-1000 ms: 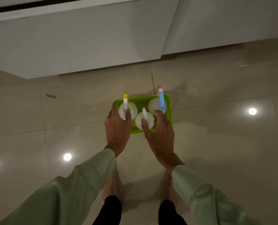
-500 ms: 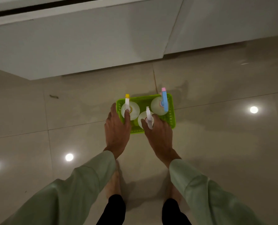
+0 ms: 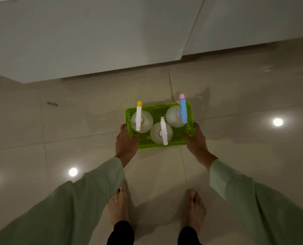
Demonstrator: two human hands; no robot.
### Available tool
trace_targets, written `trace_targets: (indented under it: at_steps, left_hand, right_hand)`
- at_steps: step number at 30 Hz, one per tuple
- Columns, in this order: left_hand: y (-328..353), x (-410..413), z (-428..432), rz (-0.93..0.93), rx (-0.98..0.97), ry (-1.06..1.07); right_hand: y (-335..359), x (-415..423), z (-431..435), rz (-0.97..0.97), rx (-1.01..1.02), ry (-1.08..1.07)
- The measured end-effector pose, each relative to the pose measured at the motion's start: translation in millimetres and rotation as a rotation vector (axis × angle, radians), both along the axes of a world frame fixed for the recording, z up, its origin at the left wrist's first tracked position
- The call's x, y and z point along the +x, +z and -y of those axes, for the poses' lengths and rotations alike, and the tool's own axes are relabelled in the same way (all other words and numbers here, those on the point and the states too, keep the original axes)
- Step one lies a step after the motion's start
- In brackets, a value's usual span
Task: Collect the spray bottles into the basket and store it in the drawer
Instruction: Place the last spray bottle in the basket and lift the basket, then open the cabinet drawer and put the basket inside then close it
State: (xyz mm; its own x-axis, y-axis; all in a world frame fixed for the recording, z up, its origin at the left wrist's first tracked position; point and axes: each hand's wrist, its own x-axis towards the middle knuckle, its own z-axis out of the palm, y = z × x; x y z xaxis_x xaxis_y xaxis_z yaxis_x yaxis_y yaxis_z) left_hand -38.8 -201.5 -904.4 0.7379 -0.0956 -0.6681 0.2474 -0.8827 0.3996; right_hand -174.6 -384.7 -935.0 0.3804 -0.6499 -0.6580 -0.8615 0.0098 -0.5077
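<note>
A bright green plastic basket (image 3: 154, 108) is held above the tiled floor, seen from straight overhead. Three clear spray bottles stand in it: one with a white and yellow nozzle (image 3: 141, 122) at the left, one with a white nozzle (image 3: 161, 133) at the front middle, one with a blue and pink nozzle (image 3: 175, 116) at the right. My left hand (image 3: 127, 143) grips the basket's left end. My right hand (image 3: 195, 138) grips its right end.
White cabinet fronts (image 3: 94, 38) run across the top, with a vertical seam between two panels at the upper right. Glossy beige floor tiles (image 3: 235, 96) reflect ceiling lights. My bare feet (image 3: 119, 204) stand below the basket.
Both hands have moved off the bottle tops to the basket's two ends. The basket now looks larger and nearer the camera.
</note>
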Motion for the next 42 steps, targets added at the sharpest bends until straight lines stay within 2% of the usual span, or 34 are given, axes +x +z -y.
trace_targets:
  at_steps: [5,10,15,23,29,36,42]
  left_hand:
    - [-17.9,8.0,-5.3,0.104,0.034,0.019]
    - [8.5,11.6,-14.4,0.174,-0.023,0.002]
    - [78.1,22.9,-33.0,0.236,-0.069,-0.01]
    - [245.5,59.5,-71.6,0.252,-0.15,0.015]
    - [345.8,104.9,-104.9,0.237,-0.185,0.021]
    - [401.9,185.3,-117.4,0.234,-0.245,0.036]
    - [418.0,260.8,-96.9,0.276,-0.268,0.035]
  right_hand:
    - [-12.5,0.8,7.8,0.004,-0.095,-0.008]
    - [13.6,-3.8,3.8,0.064,-0.14,0.018]
    - [82.3,1.1,-3.5,0.129,-0.154,0.05]
    - [241.6,25.3,-28.4,0.285,-0.175,0.124]
    - [341.9,72.6,-43.9,0.301,-0.182,0.164]
    - [404.3,151.9,-52.3,0.35,-0.184,0.148]
    - [420.9,226.6,-39.1,0.409,-0.126,0.086]
